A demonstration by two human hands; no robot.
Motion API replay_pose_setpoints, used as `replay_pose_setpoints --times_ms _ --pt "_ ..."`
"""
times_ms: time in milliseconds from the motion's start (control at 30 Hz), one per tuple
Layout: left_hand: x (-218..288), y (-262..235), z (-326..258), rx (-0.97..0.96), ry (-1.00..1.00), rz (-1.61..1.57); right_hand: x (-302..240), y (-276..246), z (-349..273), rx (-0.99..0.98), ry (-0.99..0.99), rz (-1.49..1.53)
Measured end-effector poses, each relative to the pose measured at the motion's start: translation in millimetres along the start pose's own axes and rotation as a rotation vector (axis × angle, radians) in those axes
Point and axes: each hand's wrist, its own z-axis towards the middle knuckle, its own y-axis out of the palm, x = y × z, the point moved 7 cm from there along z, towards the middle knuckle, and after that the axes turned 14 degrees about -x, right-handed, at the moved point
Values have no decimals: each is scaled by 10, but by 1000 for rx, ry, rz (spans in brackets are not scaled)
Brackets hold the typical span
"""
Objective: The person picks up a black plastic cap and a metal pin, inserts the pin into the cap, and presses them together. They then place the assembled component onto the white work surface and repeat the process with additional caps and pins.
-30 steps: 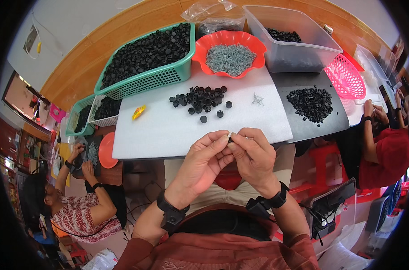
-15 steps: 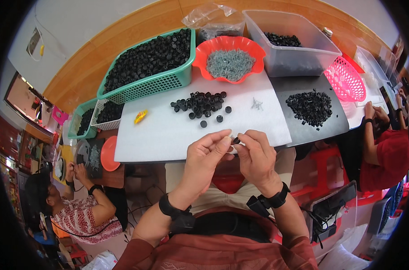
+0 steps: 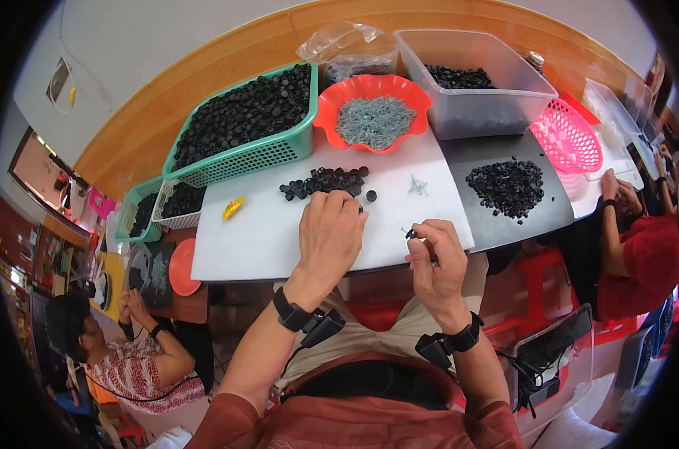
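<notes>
My left hand [image 3: 330, 233] reaches over the white sheet at the near side of a pile of round black caps [image 3: 309, 185]. Its fingers are curled and closed on a black cap [image 3: 360, 209], mostly covered by the fingertips. One loose cap [image 3: 371, 196] lies just beyond it. Above the sheet's front edge, my right hand [image 3: 438, 263] pinches a small black part [image 3: 410, 233] between thumb and fingers; a thin screw tip seems to stick out of it. A few screws [image 3: 417, 185] lie on the sheet beyond my right hand.
Behind stand a green basket of caps [image 3: 298, 142], a red bowl of screws [image 3: 422, 101] and a clear bin [image 3: 496, 112]. Small black parts [image 3: 506, 187] are heaped on a dark mat at right. A yellow packet [image 3: 233, 208] lies left. Co-workers sit on both sides.
My hands were together before; now they are apart. The left has moved forward to the caps, while the right has shifted slightly right, holding the small black part.
</notes>
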Motion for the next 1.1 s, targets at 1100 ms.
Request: replay_pose_setpoints --times_ms 1100 --pt "-35 255 -319 -277 -291 -1875 -18 33 7 -18 59 263"
